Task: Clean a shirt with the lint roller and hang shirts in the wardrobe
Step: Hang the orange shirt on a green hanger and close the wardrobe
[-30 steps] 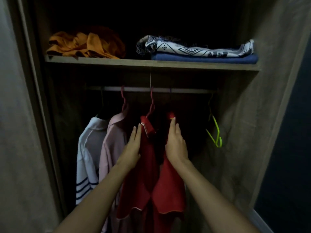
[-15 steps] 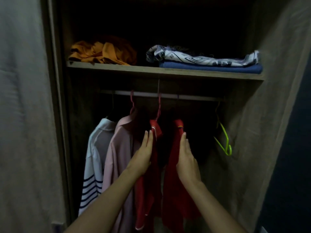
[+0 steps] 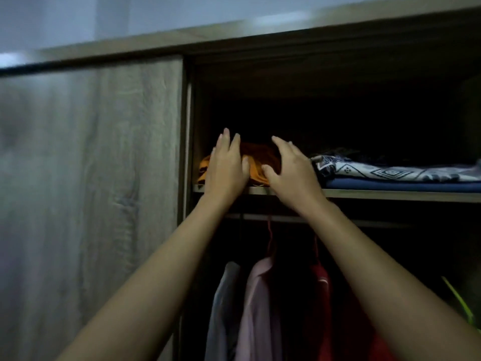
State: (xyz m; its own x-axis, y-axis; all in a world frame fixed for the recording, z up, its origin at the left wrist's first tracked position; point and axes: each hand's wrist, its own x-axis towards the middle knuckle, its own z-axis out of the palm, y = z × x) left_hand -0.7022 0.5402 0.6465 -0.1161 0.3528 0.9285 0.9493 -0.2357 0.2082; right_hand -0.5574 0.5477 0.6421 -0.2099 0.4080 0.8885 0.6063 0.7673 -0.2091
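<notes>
Wardrobe shelf (image 3: 390,195): orange garment (image 3: 257,162) between left hand (image 3: 226,165) and right hand (image 3: 291,169), fingers spread, touching, not gripping.

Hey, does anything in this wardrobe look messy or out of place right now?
Yes. The orange garment on the shelf is bunched up, while the patterned cloth beside it lies folded flat on the blue one. The left hand and right hand are at it.
</notes>
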